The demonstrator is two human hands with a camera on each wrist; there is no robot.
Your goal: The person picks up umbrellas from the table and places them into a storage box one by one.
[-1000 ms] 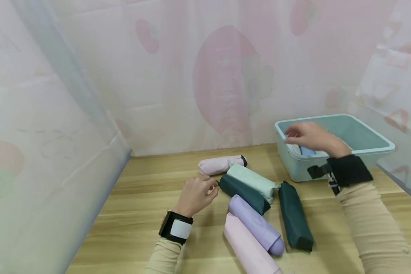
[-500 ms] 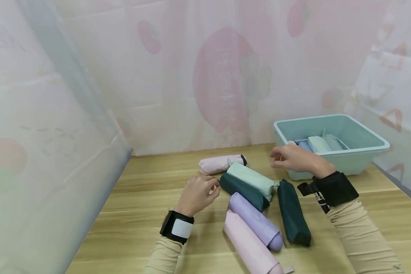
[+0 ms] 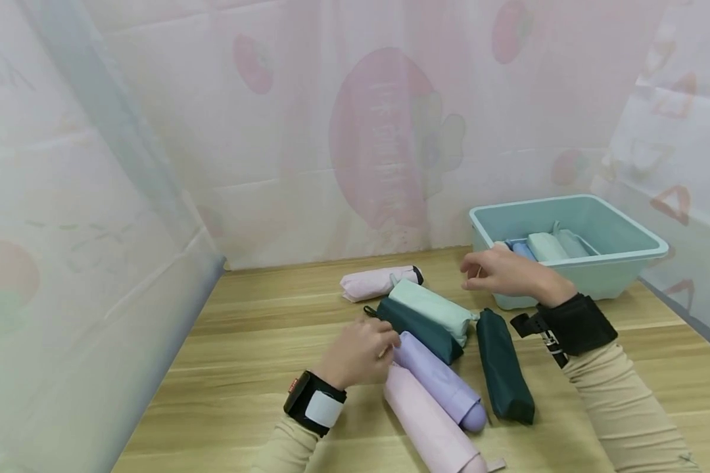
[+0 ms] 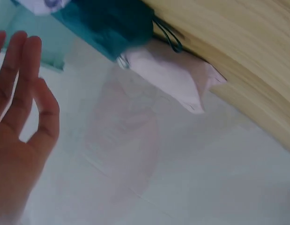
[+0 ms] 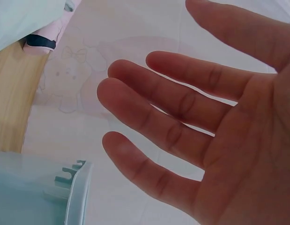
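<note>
Umbrellas lay folded in a cluster mid-table. The left hand (image 3: 359, 351) hovered with relaxed fingers, holding nothing, just beside the purple umbrella (image 3: 440, 381) and the near pink one (image 3: 428, 427). The right hand (image 3: 505, 274) hung spread and empty between the mint umbrella (image 3: 430, 310) and the bin (image 3: 603, 279).

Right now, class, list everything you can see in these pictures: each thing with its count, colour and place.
Folded umbrellas on table: six; pale pink, mint, two dark green, lilac, pink; clustered mid-table.
Bin: one, pale teal, right rear of table.
Umbrellas in bin: about three, blue, mint and grey.
Table: one, light wood.
Curtain: translucent, pink prints, behind and beside.
Wrist bands: two, black.
Left hand: at lilac umbrella's end.
Right hand: empty, fingers spread, before bin.
</note>
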